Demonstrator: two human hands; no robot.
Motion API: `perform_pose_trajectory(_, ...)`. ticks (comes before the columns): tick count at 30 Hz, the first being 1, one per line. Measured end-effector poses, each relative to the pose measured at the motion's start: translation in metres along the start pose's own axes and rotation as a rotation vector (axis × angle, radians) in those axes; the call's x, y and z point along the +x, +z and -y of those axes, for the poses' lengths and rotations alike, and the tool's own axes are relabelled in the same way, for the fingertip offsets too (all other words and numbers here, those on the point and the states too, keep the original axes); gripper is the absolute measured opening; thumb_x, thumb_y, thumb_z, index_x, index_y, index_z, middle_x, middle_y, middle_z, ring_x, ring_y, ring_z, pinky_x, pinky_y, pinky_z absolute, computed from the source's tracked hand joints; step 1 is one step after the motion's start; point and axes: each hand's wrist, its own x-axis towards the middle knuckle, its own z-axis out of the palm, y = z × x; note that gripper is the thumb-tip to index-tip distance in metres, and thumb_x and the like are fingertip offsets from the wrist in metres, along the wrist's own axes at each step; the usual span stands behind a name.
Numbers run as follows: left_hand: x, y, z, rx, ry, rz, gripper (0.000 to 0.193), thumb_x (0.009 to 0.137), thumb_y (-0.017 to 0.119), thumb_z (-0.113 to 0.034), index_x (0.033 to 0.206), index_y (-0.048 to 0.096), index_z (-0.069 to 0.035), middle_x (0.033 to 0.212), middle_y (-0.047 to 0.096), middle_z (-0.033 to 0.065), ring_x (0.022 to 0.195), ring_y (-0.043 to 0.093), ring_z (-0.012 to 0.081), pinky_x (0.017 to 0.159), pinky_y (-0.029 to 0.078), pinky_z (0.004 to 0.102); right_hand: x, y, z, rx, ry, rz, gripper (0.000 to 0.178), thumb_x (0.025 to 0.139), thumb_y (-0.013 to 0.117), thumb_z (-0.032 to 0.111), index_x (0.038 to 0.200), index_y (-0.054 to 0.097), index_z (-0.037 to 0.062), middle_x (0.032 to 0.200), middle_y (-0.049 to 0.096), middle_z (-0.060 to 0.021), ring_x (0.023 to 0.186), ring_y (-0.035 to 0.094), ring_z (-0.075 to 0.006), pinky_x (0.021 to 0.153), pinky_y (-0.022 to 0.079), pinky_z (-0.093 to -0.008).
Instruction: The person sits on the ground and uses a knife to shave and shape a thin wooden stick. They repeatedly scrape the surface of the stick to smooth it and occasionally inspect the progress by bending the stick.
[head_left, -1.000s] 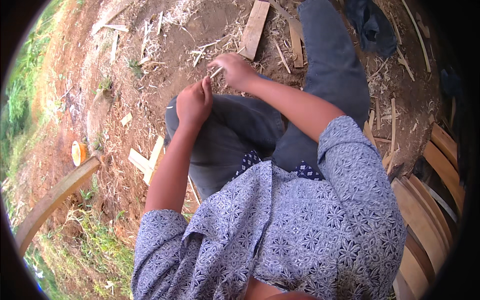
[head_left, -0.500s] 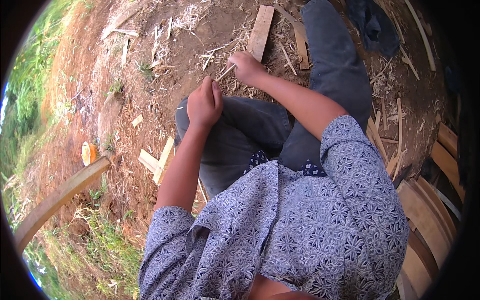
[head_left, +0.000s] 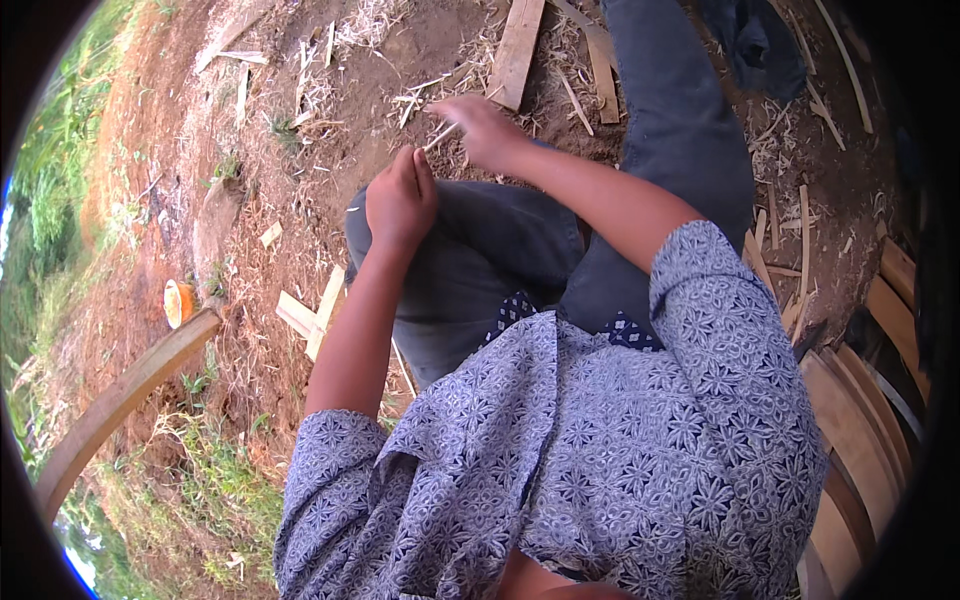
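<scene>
Slanting away and rightward was one thin pale stick (head_left: pixel 441 137), set between the two hands. Left hand (head_left: pixel 402 197): closed about the near end, over the dark trousers (head_left: pixel 500 215). Right hand (head_left: pixel 485 132): partly open, fingers extended; its hold on the far end could not be told. Stick lay ahead-right of the left hand, just left of the right hand.

The left hand (head_left: pixel 402 196) has room leftward; the knee (head_left: pixel 359 226) blocks below.
</scene>
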Motion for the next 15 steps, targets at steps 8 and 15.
perform_pose_trajectory(8,0.003,0.002,0.005,-0.011,-0.004,-0.008,0.026,0.104,0.054,-0.025,0.087,0.063,-0.007,0.072,0.065,0.0199,0.066,0.064,0.0425,0.060,0.049,0.0520,-0.001,0.004,-0.008,-0.046,-0.021,-0.018,0.062,0.086,0.049,-0.006,0.145,0.053,0.0097,0.149,0.053,-0.0144,0.144,0.044,-0.0310,0.123,0.032,-0.0437)
perform_pose_trajectory(15,-0.003,-0.001,0.003,-0.015,-0.057,-0.027,0.032,0.104,0.055,-0.028,0.082,0.067,-0.007,0.070,0.065,0.0207,0.065,0.064,0.0419,0.059,0.049,0.0516,-0.006,0.008,0.010,-0.028,-0.091,0.088,0.065,0.088,0.045,-0.005,0.151,0.047,0.0094,0.160,0.040,-0.0151,0.152,0.029,-0.0382,0.127,0.024,-0.0460)
